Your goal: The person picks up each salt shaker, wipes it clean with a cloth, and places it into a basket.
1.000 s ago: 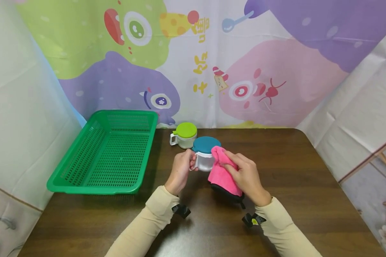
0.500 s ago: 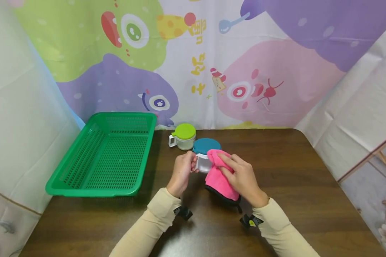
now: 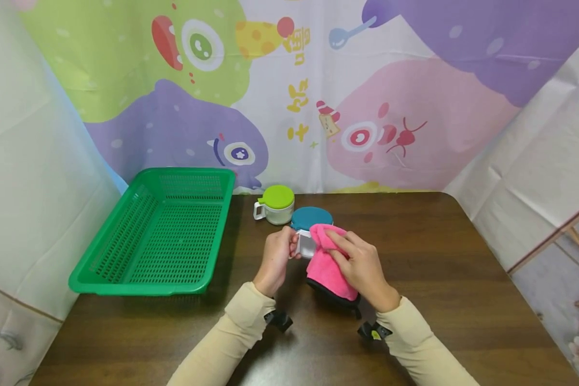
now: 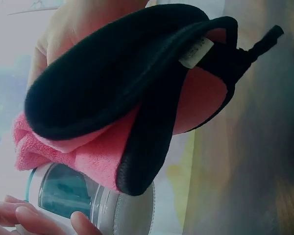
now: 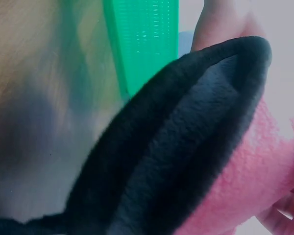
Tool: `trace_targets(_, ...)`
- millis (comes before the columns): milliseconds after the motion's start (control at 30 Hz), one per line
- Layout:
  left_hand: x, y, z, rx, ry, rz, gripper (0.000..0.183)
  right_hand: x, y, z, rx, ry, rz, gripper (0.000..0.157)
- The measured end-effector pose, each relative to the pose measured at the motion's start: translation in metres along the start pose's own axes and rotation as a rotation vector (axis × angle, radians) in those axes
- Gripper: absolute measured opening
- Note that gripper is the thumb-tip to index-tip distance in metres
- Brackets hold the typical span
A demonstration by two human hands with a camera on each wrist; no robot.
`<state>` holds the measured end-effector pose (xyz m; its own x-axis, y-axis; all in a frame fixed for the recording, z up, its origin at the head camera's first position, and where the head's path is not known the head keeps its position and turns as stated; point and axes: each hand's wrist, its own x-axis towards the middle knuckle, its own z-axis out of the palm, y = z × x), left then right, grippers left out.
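A clear jar with a blue lid (image 3: 311, 218) and a white handle is held up over the table, gripped at the handle by my left hand (image 3: 275, 257). My right hand (image 3: 362, 265) pinches a pink cloth (image 3: 329, 273) with a black edge and presses it against the jar's right side. In the left wrist view the cloth's black-edged opening (image 4: 112, 73) hangs in front of the jar (image 4: 68, 191), covering part of it. The right wrist view is mostly filled by the pink cloth (image 5: 250, 171) and its dark lining.
Behind the left hand stands a similar jar with a green lid (image 3: 278, 197). A green perforated basket (image 3: 212, 252) sits on the left of the brown table (image 3: 439, 279). A cartoon-printed curtain (image 3: 299, 161) hangs along the table's back edge.
The pink cloth and right hand have shifted slightly left and down across the jar, covering more of its side. The left hand still grips the handle; the view tilted a little.
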<state>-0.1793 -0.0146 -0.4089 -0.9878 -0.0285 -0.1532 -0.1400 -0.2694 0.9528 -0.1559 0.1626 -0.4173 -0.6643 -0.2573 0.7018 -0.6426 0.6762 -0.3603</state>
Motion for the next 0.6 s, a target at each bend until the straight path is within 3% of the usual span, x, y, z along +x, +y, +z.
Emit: trace_targets(600,-0.0015,0.0019,0.0014,-0.012,-0.001,-0.032,0.022,-0.004,-0.0029,-0.0032,-0.092,-0.123,-0.049,0.048)
